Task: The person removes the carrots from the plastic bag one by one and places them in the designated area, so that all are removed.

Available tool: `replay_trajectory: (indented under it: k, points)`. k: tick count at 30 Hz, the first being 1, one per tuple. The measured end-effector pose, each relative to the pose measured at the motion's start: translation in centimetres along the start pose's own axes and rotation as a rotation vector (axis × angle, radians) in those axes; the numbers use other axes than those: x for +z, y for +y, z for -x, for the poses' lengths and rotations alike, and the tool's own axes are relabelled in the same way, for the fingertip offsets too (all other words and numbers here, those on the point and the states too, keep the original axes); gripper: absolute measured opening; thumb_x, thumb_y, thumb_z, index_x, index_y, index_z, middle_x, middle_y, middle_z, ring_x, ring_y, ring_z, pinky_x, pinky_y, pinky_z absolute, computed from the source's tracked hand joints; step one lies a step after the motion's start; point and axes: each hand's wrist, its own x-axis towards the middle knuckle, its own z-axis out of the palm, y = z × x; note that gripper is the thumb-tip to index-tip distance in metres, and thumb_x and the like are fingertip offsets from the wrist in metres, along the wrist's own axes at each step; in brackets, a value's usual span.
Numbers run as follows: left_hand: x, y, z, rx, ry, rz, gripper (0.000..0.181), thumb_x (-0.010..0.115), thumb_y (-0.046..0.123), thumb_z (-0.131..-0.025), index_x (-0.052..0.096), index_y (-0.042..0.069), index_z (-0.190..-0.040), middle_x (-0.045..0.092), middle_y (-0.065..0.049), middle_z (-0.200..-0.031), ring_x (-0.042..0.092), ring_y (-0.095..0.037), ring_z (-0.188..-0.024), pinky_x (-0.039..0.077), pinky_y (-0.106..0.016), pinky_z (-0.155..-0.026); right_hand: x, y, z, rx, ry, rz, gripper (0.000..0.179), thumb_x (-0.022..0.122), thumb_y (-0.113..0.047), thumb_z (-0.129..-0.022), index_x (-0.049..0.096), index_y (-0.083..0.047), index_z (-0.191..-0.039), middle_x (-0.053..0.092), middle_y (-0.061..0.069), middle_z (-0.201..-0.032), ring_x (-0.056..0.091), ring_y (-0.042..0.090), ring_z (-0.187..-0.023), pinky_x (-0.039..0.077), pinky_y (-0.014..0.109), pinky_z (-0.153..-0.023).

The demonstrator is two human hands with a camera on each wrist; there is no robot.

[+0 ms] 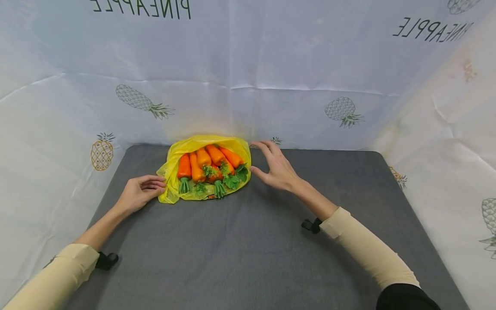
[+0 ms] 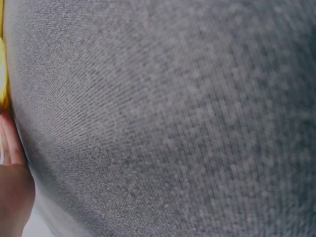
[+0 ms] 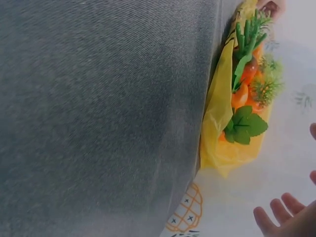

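A yellow plastic bag (image 1: 165,165) lies at the far edge of the table, its mouth spread wide. Inside are several orange carrots (image 1: 196,167) with green tops, which look artificial; leafy green sprigs (image 1: 232,181) show among them. My left hand (image 1: 141,192) pinches the bag's left edge between thumb and fingers; in the left wrist view only part of that hand (image 2: 15,182) shows, beside the yellow plastic. Over by the bag's right rim, my right hand (image 1: 276,165) has its fingers spread and holds nothing. The right wrist view shows its fingers (image 3: 280,211) apart from the bag.
A dark grey cloth (image 1: 248,254) covers the table under the bag and both arms. Directly behind the bag hangs a pale curtain (image 1: 279,56) printed with pineapples, which also runs along both sides. Black straps (image 1: 106,261) sit at the wrists.
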Motion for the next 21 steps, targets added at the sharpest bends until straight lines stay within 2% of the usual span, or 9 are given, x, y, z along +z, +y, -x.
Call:
replay_trajectory:
  k: [5, 11, 16, 21]
  points:
    - [-0.1, 0.0, 0.1, -0.006, 0.0, 0.002, 0.03, 0.079, -0.004, -0.096, 0.074, -0.009, -0.125, 0.076, -0.033, -0.113, 0.074, 0.007, -0.092, 0.06, -0.01, -0.081, 0.8, -0.3, -0.7, -0.011, -0.006, -0.035, 0.068, 0.071, -0.039, -0.104, 0.045, -0.017, -0.163, 0.047, 0.016, -0.161, 0.048, 0.039, -0.148, 0.049, 0.065, -0.115]
    - [-0.1, -0.1, 0.1, -0.01, -0.003, 0.004, 0.03, 0.079, -0.003, -0.096, 0.074, -0.008, -0.125, 0.076, -0.032, -0.114, 0.074, 0.007, -0.091, 0.06, -0.01, -0.08, 1.8, -0.7, -1.5, -0.015, -0.024, -0.077, 0.065, 0.07, -0.037, -0.106, 0.048, -0.013, -0.161, 0.05, 0.016, -0.16, 0.048, 0.039, -0.148, 0.045, 0.065, -0.119]
    - [0.0, -0.4, 0.0, -0.008, -0.005, 0.008, 0.03, 0.079, -0.002, -0.096, 0.074, -0.008, -0.125, 0.079, -0.025, -0.112, 0.074, 0.006, -0.092, 0.06, -0.01, -0.08, 2.8, -1.0, -2.1, -0.016, -0.042, -0.108, 0.062, 0.068, -0.036, -0.107, 0.05, -0.013, -0.161, 0.053, 0.015, -0.159, 0.052, 0.037, -0.145, 0.047, 0.061, -0.118]
    - [-0.1, -0.6, 0.0, -0.008, -0.008, 0.026, 0.03, 0.079, -0.003, -0.096, 0.074, -0.009, -0.125, 0.081, -0.012, -0.11, 0.074, 0.006, -0.092, 0.06, -0.01, -0.08, 3.8, -1.2, -2.9, -0.02, -0.041, -0.141, 0.06, 0.069, -0.034, -0.107, 0.051, -0.012, -0.16, 0.056, 0.014, -0.157, 0.056, 0.035, -0.14, 0.049, 0.057, -0.115]
